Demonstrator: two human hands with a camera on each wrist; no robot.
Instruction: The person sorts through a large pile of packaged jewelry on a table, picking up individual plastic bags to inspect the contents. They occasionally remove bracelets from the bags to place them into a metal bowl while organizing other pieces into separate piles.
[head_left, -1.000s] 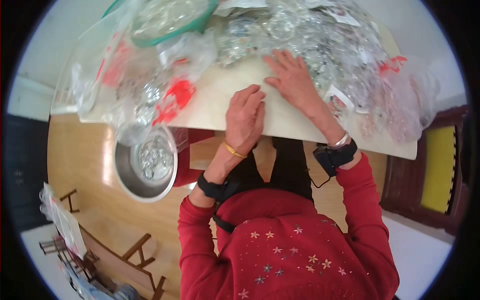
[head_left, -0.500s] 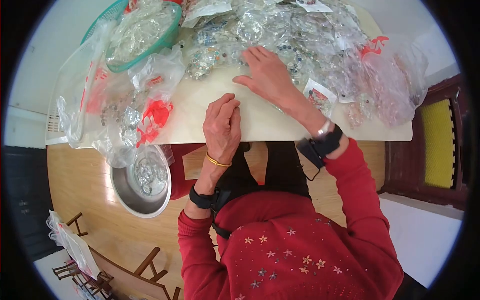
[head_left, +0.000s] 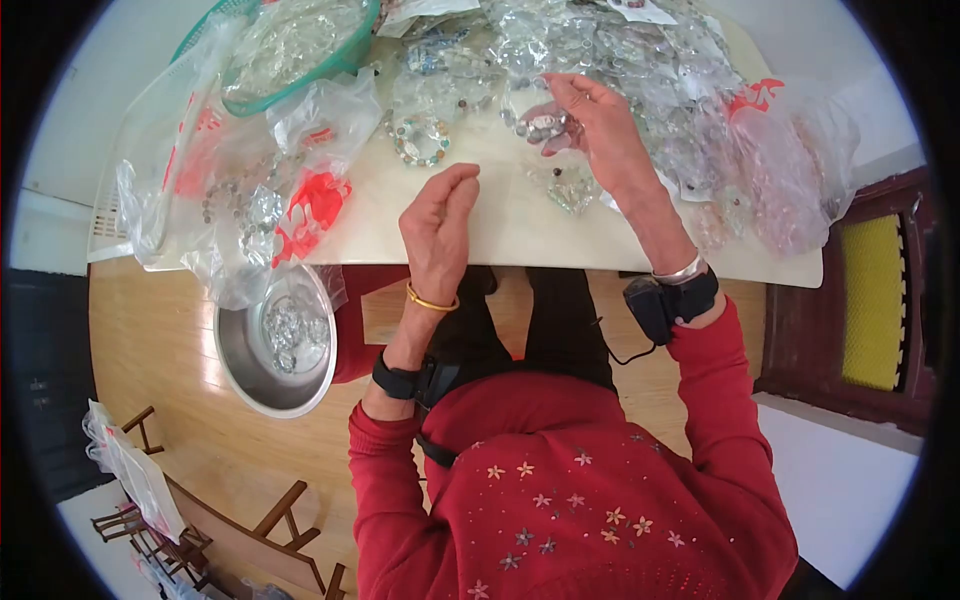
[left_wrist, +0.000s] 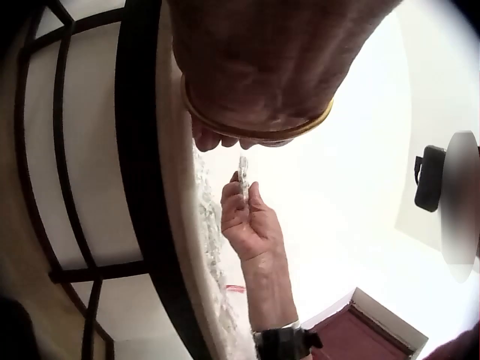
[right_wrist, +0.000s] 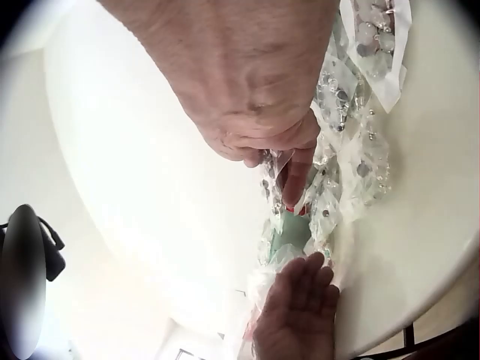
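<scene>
In the head view my right hand (head_left: 615, 140) is raised over the front of the pile. It pinches a beaded bracelet (head_left: 545, 128) in a clear plastic bag between thumb and fingers. The left wrist view shows this bagged bracelet (left_wrist: 244, 176) edge-on. My left hand (head_left: 438, 225) is held over the table's front edge with its fingers loosely bent. Nothing is in it; its palm faces up toward the right wrist camera. A bagged bracelet with turquoise and orange beads (head_left: 410, 152) lies beyond my left hand. Behind is a large heap of bagged bracelets (head_left: 640, 65).
A green basket (head_left: 285, 100) full of clear bags stands at back left. Plastic bags with red print (head_left: 310, 215) lie at the left edge, a pinkish plastic bag (head_left: 785, 180) at the right. A steel basin (head_left: 235, 350) with shiny packets sits below the table's left front.
My right hand has moved from lying flat over the heap to pinching a bagged bracelet, which it has lifted and drawn rightward. My left hand stays near the table edge.
</scene>
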